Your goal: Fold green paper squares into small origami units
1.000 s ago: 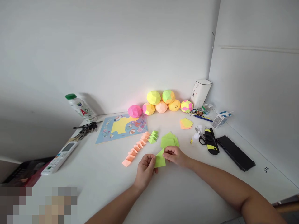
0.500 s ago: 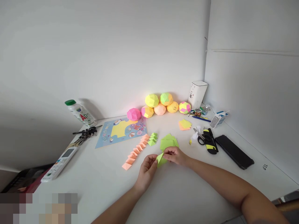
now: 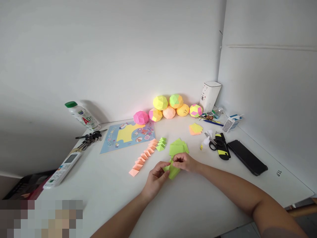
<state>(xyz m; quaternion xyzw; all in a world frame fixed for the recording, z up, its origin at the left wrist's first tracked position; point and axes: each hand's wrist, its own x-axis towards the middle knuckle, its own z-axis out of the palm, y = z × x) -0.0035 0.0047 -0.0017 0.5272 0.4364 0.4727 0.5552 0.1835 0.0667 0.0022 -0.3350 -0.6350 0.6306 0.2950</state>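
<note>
I see the folded green paper just on the near side of the green stack. Its long axis runs from the stack towards me, and its free point aims away from the stack. The left hand pinches its left corner between thumb and fingertips. The right hand pinches the end nearest the stack, so the paper sits between and below both grips.

A home craft corner is shown. A white desk is seen cluttered with paper balls, keys, a remote.
</note>
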